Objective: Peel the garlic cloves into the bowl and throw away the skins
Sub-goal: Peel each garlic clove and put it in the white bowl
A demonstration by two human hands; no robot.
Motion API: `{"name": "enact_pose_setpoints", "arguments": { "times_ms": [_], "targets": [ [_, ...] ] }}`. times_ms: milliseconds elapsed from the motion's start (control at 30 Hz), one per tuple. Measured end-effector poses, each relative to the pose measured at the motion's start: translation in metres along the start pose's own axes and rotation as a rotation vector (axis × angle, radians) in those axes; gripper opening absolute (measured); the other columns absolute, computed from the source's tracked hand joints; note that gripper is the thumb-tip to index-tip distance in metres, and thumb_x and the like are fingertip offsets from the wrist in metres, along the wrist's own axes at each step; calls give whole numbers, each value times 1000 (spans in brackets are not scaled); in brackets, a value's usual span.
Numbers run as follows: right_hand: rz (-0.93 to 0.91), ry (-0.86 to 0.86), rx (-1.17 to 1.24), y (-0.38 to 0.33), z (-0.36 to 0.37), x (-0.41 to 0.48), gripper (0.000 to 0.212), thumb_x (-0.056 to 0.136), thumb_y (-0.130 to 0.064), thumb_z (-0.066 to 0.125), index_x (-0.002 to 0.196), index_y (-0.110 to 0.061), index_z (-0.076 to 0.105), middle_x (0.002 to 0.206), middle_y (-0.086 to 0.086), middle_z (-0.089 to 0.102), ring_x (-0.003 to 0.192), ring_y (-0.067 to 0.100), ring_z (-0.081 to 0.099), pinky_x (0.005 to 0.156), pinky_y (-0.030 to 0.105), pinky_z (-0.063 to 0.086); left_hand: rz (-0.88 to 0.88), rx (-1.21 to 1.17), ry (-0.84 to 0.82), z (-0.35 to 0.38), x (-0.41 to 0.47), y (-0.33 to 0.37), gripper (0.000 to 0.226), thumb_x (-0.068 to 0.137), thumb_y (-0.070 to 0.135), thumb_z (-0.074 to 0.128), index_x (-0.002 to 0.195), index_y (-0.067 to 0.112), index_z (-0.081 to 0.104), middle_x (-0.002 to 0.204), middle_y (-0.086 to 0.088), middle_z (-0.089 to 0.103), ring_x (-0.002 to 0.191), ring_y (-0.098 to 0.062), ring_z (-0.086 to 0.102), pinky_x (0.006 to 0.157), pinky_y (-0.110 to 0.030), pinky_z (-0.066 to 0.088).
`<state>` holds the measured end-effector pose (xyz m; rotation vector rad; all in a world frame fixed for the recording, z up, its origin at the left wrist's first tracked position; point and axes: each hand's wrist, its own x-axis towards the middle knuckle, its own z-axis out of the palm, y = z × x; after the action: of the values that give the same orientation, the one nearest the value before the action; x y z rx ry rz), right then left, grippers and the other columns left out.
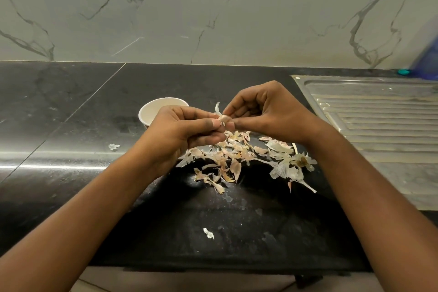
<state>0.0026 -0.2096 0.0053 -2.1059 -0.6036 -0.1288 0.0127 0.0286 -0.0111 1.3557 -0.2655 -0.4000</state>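
Both hands meet above the black counter, pinching one small garlic clove (223,118) between them. My left hand (187,131) holds it with thumb and fingers from the left. My right hand (265,111) pinches it from the right, and a strip of skin (217,108) stands up from the clove. A white bowl (151,111) sits just behind my left hand, its inside mostly hidden. A pile of papery garlic skins (233,156) lies on the counter below the hands, with a stem base (294,165) at its right.
A steel sink drainboard (379,125) fills the right side. Stray skin scraps lie at the left (114,146) and near the front edge (208,233). A blue object (426,59) stands at the far right by the marble wall. The counter's front edge (213,268) is close.
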Motion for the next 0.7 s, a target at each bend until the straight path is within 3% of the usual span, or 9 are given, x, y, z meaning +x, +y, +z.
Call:
{"name": "enact_pose_setpoints", "arguments": {
  "times_ms": [167,400,600,700],
  "targets": [
    [-25,-6,10,1,0,0,27,90,-6,85,116,-3,79,101,5,83,94,20,81,89,40,66,-70,-46,-36,-2,2,-1,21,87,3,71,104,-9,75,103,-27,78,85,-29,80,72,-26,65],
    [-23,-23,17,2,-4,-1,26,90,-4,84,115,-2,80,102,6,83,93,25,81,89,46,66,-36,-8,-74,-1,0,-1,20,84,4,72,100,-7,78,98,-26,78,82,-28,79,73,-27,66],
    [-34,-42,26,2,-5,-1,25,89,-6,85,113,0,80,99,4,83,88,21,81,82,30,64,-23,10,-86,-3,-1,-1,23,85,4,72,104,-9,77,99,-30,76,82,-30,79,71,-26,65],
    [-38,-47,18,1,-5,-1,25,88,-6,85,112,0,81,99,5,83,87,22,81,82,32,65,-26,10,-89,-3,-1,-2,25,85,4,72,105,-10,76,99,-31,76,80,-29,79,68,-25,65]
  ]
}}
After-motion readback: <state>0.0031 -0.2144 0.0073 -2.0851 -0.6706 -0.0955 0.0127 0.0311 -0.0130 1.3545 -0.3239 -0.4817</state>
